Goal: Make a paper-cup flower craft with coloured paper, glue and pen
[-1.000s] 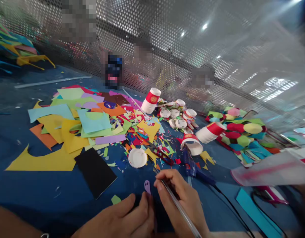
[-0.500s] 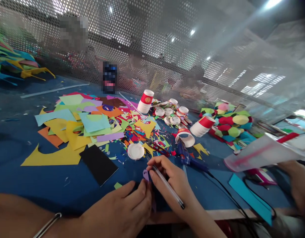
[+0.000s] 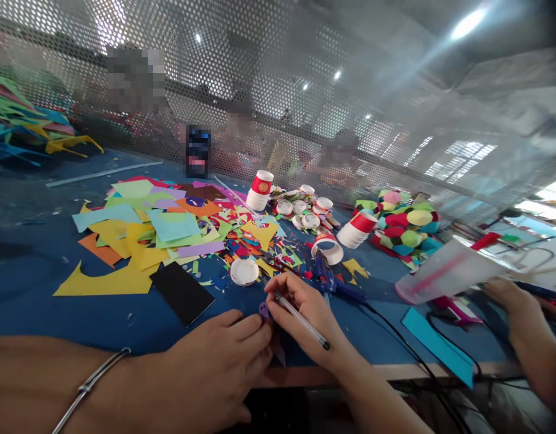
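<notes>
At the table's front edge, my left hand (image 3: 228, 355) is closed on a small purple paper piece (image 3: 264, 310) with dark marks like two eyes at its top. Most of the paper is hidden by my fingers; a purple tip shows below them. My right hand (image 3: 305, 313) grips a clear pen (image 3: 303, 320) whose black end points back toward my wrist. The pen's writing tip is hidden by my fingers, close to the purple paper. Just beyond my hands are a white paper cup base (image 3: 244, 272) and a black card (image 3: 183, 292).
Coloured paper sheets (image 3: 137, 223) and scraps are heaped at left. Paper cups (image 3: 260, 190) and a blue glue gun (image 3: 341, 286) with a trailing cord lie right of centre. A translucent tumbler (image 3: 445, 271) leans at right, near another person's hand (image 3: 508, 298).
The view has shifted slightly, with more of my left forearm showing. Both hands keep their hold; the purple paper now sits a little lower between my fingers.
</notes>
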`<state>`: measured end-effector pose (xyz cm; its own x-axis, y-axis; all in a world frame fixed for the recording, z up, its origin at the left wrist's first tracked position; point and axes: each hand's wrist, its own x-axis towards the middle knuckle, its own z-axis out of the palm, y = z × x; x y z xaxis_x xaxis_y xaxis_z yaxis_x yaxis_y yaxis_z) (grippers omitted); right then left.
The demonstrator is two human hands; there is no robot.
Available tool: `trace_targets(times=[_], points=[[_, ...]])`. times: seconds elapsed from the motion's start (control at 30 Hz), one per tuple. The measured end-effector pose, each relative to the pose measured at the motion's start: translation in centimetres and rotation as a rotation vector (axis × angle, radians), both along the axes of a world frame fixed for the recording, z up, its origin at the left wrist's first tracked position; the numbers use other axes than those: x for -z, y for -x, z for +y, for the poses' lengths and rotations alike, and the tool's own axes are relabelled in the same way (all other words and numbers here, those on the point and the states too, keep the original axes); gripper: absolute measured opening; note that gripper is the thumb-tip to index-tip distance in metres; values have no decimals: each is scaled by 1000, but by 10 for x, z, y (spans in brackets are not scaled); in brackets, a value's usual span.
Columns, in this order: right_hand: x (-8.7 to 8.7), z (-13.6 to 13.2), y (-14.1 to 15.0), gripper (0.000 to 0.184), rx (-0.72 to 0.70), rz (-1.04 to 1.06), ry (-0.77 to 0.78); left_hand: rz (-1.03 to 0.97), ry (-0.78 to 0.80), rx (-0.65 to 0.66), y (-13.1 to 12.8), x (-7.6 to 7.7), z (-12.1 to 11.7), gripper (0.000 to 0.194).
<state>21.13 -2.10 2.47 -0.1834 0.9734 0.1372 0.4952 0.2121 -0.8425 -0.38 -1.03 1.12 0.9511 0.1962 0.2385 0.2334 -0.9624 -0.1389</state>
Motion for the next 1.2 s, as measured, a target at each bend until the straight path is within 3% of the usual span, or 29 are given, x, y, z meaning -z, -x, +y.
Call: trace_targets(times=[0.37, 0.5, 0.7, 0.93, 1.2], points=[[-5, 5, 5, 18, -34, -10, 24, -50, -53, 0, -2, 12, -1, 62], [-4, 6, 5, 14, -25, 3, 20, -80, -90, 0, 1, 9, -1, 57], [-1, -1, -2, 16, 115, 20, 7, -153, -150, -60, 1, 6, -8, 37], [1, -5, -5, 16, 156, 155, 77, -216, -120, -92, -1, 1, -12, 37], [-1, -4, 0, 15, 141, 206, 72, -206, -106, -44, -3, 4, -7, 37]])
